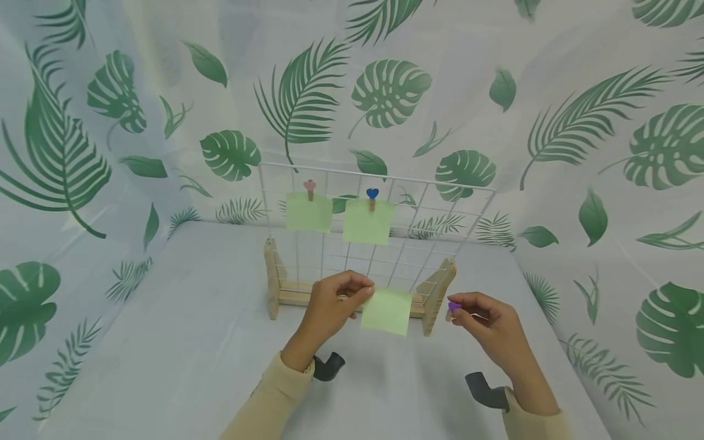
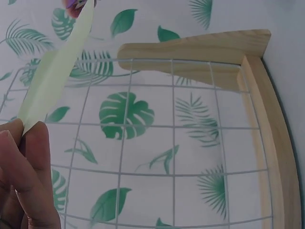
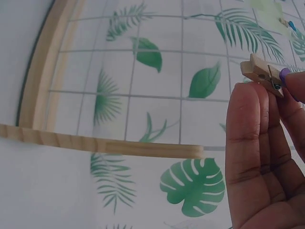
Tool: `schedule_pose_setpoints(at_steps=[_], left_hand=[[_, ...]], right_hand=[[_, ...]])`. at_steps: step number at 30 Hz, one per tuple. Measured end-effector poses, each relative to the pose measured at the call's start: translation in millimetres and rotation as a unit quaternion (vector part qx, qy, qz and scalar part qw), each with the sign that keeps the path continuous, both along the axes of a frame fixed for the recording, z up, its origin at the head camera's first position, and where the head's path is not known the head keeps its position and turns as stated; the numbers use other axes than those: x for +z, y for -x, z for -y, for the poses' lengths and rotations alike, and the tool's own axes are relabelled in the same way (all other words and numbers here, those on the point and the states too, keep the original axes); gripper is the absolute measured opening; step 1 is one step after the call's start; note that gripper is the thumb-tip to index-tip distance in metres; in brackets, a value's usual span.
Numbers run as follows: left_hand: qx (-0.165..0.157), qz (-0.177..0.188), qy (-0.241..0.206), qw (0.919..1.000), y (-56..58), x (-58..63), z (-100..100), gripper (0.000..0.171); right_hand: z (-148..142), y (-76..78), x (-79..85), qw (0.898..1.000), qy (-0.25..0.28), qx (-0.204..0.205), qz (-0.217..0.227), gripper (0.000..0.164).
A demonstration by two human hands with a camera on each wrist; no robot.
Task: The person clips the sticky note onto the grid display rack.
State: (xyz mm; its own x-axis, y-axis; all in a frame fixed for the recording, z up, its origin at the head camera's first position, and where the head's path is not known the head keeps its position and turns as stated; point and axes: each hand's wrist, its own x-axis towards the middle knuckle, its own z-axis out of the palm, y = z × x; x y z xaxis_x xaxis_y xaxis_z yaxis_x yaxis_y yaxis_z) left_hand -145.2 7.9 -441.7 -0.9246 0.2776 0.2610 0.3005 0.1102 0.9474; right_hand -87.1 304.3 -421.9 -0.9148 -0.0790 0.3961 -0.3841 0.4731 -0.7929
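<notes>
My left hand (image 1: 333,299) pinches a pale green sticky note (image 1: 386,311) by its upper left corner, in front of the lower part of a white wire grid (image 1: 407,244). In the left wrist view the note (image 2: 57,76) appears nearly edge-on between thumb and fingers. Off to the right, my right hand (image 1: 492,315) pinches a small wooden clothespin (image 3: 262,74) with a purple heart on it. Two more green notes hang on the grid, the left one (image 1: 309,212) under a pink heart clothespin (image 1: 310,189), the other (image 1: 368,221) under a blue heart clothespin (image 1: 372,198).
The grid stands in a wooden base with two side supports (image 1: 440,296) on a white tabletop (image 1: 220,342). Behind it hangs a white sheet (image 1: 467,36) printed with green leaves. A dark curved piece (image 1: 329,366) shows beside the left wrist, another (image 1: 486,391) beside the right.
</notes>
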Motion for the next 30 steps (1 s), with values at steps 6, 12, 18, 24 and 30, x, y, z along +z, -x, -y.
schedule_pose_setpoints(at_steps=[6,12,18,24,30], left_hand=[[-0.003,-0.022,0.012,0.9997,4.4,5.7,-2.6,0.010],[-0.002,-0.039,0.019,0.9991,10.0,8.9,-4.7,0.009],[-0.008,-0.032,0.012,0.9994,12.3,11.3,-5.3,0.010],[-0.011,-0.033,0.011,0.9993,15.5,13.1,-7.3,0.010],[-0.008,-0.031,0.013,0.9994,18.6,14.3,-9.1,0.010]], right_hand=[[2.8,1.6,6.0,1.000,-0.013,0.000,-0.001,0.020],[4.5,4.0,12.3,1.000,-0.020,-0.007,-0.007,0.022],[7.1,5.1,18.1,1.000,-0.020,-0.005,-0.013,0.021],[7.6,6.9,23.6,1.000,-0.027,-0.011,-0.010,0.022],[8.1,10.7,30.3,0.999,-0.032,-0.017,-0.005,0.019]])
